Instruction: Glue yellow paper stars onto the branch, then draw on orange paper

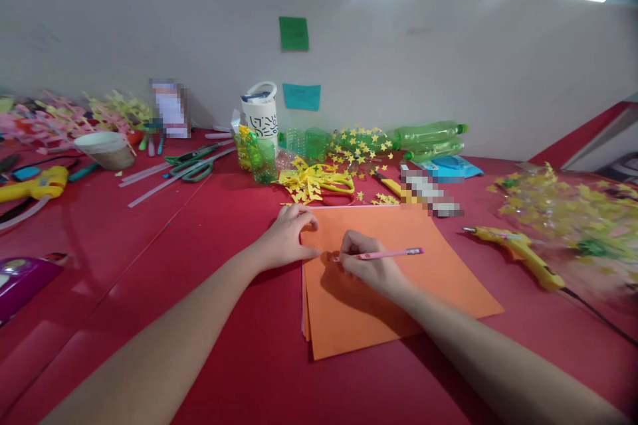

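Note:
A stack of orange paper lies on the red table. My right hand is closed around a pink pencil, whose tip points left and down at the upper left part of the sheet. The pencil's eraser end sticks out to the right. At the paper's left edge rests my left hand, fingers apart and curved, with nothing held in it. Whether the pencil tip touches the paper is hard to tell.
Yellow cut stars, green scissors and green bottles lie behind the paper. A yellow glue gun is at the right, another at the left. A white cup stands near the wall.

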A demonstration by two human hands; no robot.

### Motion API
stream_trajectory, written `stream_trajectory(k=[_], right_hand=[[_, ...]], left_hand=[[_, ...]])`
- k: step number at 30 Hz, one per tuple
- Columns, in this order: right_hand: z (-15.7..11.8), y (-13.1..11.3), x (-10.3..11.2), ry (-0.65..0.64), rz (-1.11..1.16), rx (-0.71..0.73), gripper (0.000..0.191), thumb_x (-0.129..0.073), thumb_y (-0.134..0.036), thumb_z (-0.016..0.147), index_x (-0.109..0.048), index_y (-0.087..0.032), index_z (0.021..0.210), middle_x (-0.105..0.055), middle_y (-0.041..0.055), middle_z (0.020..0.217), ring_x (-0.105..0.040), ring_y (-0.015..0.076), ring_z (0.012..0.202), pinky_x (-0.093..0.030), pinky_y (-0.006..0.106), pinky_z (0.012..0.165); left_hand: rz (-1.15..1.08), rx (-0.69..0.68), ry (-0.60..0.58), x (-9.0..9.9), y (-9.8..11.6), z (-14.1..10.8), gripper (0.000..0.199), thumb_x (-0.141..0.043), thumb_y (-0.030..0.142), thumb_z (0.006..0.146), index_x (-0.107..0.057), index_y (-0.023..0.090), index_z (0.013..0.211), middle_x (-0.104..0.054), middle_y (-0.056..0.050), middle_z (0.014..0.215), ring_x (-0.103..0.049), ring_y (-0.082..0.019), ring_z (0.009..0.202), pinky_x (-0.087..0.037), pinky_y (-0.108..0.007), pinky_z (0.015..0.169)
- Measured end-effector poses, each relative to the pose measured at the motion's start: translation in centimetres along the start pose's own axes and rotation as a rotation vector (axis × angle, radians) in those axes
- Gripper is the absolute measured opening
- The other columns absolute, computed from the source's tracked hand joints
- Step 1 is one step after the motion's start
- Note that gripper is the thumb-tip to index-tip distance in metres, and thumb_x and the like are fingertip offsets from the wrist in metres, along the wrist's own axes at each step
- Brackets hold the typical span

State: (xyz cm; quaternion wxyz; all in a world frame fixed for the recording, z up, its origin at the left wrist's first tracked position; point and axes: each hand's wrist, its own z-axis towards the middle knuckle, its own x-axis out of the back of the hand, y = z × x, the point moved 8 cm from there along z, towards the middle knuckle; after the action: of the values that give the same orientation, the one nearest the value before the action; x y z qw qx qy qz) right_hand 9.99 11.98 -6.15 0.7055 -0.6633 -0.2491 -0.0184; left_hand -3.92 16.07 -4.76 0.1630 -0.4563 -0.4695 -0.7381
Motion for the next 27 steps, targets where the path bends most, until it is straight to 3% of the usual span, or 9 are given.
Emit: stream_trajectory(k=[18, 27], right_hand=[[-0.28, -0.87, -0.49, -0.022, -0.082, 0.060, 0.009, -0.050, -0.020, 0.077, -0.046, -0.020, 0.069, -0.053, -0.0037, 0.059, -0.047, 0.0098, 0.053, -0.034, 0.022, 0.049], [-0.21, -0.34, 0.28, 0.083, -0.111, 0.036, 0.010, -0.049, -0.016, 0.072, -0.044, -0.020, 0.065, -0.047, -0.0048, 0.054, -0.043, 0.0086, 0.049, -0.030, 0.020, 0.046]], left_hand=[[0.002, -0.006, -0.005, -0.04, 0.09, 0.02, 0.037, -0.069, 0.042, 0.064, -0.056, 0.023, 0.093, -0.044, -0.007, 0.112, -0.038, -0.029, 0.110, -0.037, -0.043, 0.095], [-0.006, 0.006, -0.010, -0.13, -0.05, -0.01, 0.037, -0.070, 0.041, 0.064, -0.055, 0.024, 0.094, -0.043, -0.007, 0.114, -0.038, -0.028, 0.111, -0.037, -0.043, 0.095]])
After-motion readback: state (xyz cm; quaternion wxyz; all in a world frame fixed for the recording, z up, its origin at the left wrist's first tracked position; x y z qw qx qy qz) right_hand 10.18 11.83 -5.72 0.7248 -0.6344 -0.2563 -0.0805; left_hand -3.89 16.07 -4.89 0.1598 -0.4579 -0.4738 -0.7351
